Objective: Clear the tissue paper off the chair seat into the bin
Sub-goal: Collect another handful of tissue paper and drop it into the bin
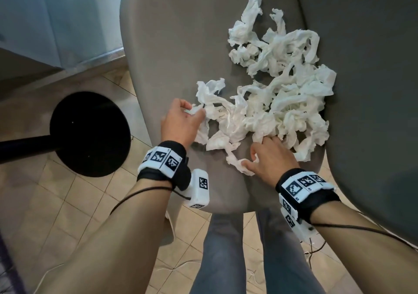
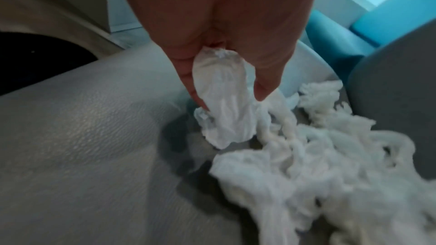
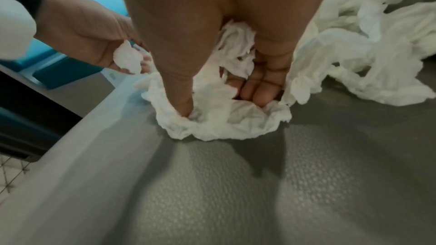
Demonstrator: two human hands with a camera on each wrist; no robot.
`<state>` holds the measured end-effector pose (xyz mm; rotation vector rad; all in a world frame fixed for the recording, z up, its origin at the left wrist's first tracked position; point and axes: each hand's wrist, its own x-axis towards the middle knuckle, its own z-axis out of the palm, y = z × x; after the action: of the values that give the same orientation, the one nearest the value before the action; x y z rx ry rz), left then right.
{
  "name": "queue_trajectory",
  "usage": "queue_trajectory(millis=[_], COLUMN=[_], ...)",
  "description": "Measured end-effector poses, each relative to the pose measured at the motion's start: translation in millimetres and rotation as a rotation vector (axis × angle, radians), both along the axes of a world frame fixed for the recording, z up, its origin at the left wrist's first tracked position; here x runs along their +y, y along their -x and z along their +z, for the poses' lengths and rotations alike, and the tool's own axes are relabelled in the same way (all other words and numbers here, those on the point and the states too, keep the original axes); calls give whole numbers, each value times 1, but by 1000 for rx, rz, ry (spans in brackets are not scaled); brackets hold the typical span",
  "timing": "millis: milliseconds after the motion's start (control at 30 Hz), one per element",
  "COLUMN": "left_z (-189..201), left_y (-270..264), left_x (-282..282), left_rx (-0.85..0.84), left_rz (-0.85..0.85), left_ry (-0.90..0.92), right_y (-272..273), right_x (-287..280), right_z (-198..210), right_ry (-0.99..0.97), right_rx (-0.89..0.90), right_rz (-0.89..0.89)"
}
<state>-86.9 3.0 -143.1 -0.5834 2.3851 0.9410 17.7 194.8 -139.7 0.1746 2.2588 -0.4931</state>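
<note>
A floor of beige square tiles (image 1: 74, 205) with dark grout lines is seen below. A round black pedestal base (image 1: 90, 133) with a black post is set on the tiles. A pale grey wall panel (image 1: 56, 15) with a metal sill is seen behind it. Turquoise furniture (image 2: 387, 23) is lit brightly beyond.

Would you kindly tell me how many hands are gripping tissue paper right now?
2: the left hand pinches a wad at the near-left edge of the tissue paper; the right hand clutches the strip nearest the chair seat front.
</note>
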Motion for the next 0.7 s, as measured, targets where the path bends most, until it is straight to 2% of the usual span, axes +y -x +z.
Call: queue_trajectory(millis=[100,233,333,433,567,700], left_z=[-7,-10,-8,-2,0,-9], left_y=[-9,-9,-12,-19,-32,-35], left_x=[9,14,6,-6,-4,12], left_rx=[-65,-4,25,32,46,30], left_rz=[-156,-294,-213,-86,-95,-227], left_ry=[151,267,201,170,64,158], right_y=[0,3,10,22,33,34], right_x=[2,11,17,24,32,39], right_z=[4,19,30,33,18,0], right_ry=[100,288,299,234,102,-20], right_rx=[79,300,407,312,190,165], right_rz=[-129,-274,-449,-569,-479,-383])
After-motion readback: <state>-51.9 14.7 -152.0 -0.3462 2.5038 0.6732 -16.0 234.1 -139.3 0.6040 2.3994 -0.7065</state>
